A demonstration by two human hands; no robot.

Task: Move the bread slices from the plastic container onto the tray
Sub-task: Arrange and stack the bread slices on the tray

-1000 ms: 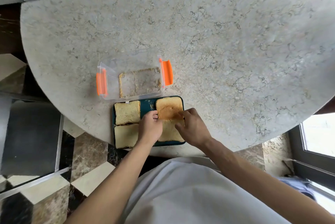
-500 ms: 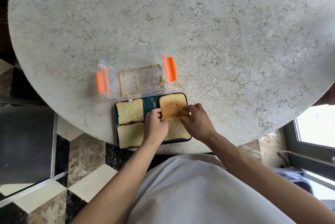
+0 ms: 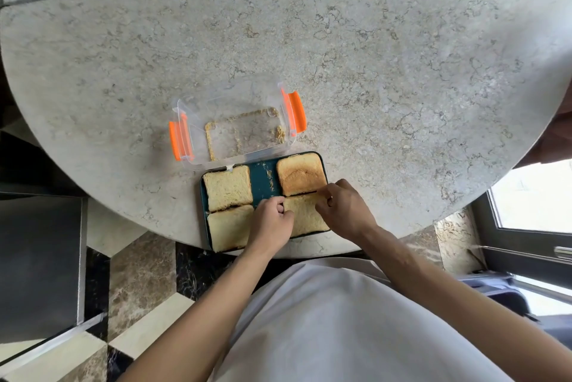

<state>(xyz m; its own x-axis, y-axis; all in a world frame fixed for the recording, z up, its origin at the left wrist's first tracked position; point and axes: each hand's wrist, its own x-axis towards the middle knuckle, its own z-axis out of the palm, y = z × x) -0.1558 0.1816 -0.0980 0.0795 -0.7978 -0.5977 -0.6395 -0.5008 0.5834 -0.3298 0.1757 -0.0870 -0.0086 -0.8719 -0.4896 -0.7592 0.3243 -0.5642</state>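
Note:
The clear plastic container (image 3: 198,162) with orange clips holds only crumbs. Just in front of it the dark teal tray (image 3: 263,177) carries several bread slices. Two pale slices (image 3: 227,188) fill its left side. A toasted brown slice (image 3: 300,177) lies flat at the far right, and a pale slice (image 3: 305,216) sits in front of it. My right hand (image 3: 343,211) pinches the near right edge of the toasted slice. My left hand (image 3: 272,222) is curled at that slice's near left corner and partly covers the near pale slice.
The tray sits at the near edge of a round marble table (image 3: 340,56) and overhangs it slightly. A tiled floor (image 3: 133,295) lies below on the left. A window frame (image 3: 526,245) is on the right.
Both hands lowered the toasted slice from a tilt until it lies flat in the tray's far right spot. My left hand has drawn its fingers in.

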